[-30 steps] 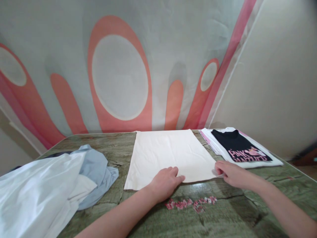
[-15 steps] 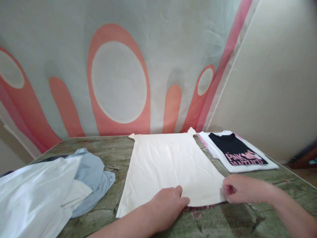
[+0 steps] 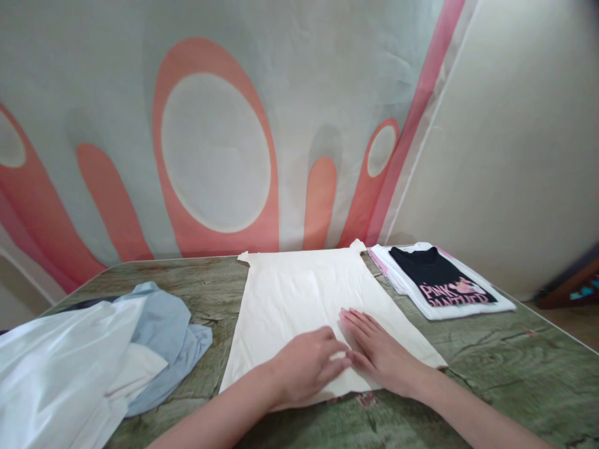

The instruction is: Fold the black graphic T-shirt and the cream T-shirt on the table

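While your right hand (image 3: 381, 360) lies flat on the cream cloth (image 3: 292, 299) with its fingers outstretched, your left hand (image 3: 306, 365) is just beside it near the cloth's front edge, fingers loosely bent and parted from the thumb. The cloth lies spread mid-surface (image 3: 489, 352), between a rumpled clothes pile (image 3: 60, 362) and a folded stack (image 3: 504, 305) topped by a black shirt (image 3: 437, 277).

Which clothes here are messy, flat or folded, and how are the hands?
Cream cloth: spread out, lightly wrinkled.
Left hand: fingers bent, over the cream cloth.
Right hand: palm down, fingers stretched out over the cream cloth.
White cloth: crumpled, loosely heaped.
Blue-grey cloth: crumpled, partly under the white cloth.
Black shirt: folded, print facing up.
White clothing beneath it: folded.
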{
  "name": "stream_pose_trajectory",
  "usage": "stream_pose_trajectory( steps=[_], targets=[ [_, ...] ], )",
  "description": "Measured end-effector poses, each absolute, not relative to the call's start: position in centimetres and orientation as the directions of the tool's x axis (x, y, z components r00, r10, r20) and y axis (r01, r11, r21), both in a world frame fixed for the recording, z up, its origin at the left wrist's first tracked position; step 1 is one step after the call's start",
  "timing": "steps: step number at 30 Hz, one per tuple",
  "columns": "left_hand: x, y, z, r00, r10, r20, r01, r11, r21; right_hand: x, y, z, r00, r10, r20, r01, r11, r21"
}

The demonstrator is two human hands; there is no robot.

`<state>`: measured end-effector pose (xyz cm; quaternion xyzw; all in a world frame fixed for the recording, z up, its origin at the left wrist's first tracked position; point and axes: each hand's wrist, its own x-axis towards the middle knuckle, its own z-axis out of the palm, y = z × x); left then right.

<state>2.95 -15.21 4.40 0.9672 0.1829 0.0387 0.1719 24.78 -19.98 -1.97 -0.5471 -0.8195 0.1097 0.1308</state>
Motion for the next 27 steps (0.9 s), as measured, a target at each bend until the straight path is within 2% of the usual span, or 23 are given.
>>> stream_pose_trajectory(
  steps=[3,10,13,21,27],
  targets=[
    [2.7,-13.5,2.6,0.860,0.497,0.117,0.450,-0.846,0.284,24.8,-20.1,-1.8,-0.353,0.933,0.073,0.875,0.357,-0.327],
    [2.4,-13.2,-0.3,0.843,0.538,0.002,0.531,-0.833,0.156,25.2,-20.0,-2.1,-0.316,0.948,0.044,0.916,0.316,-0.245],
    [2.4,-13.4,-0.2,0.839,0.544,0.006,0.537,-0.830,0.148,26.4,-19.9,-2.9,-0.251,0.967,0.044,0.949,0.255,-0.187],
    [2.2,-13.4,-0.4,0.843,0.537,0.020,0.528,-0.835,0.152,32.9,-21.3,-5.7,0.053,0.995,0.081,0.998,-0.049,-0.044],
    [2.0,-13.5,-0.7,0.847,0.531,0.036,0.517,-0.837,0.180,35.0,-21.3,-5.6,0.054,0.993,0.108,0.998,-0.057,0.024]
  ],
)
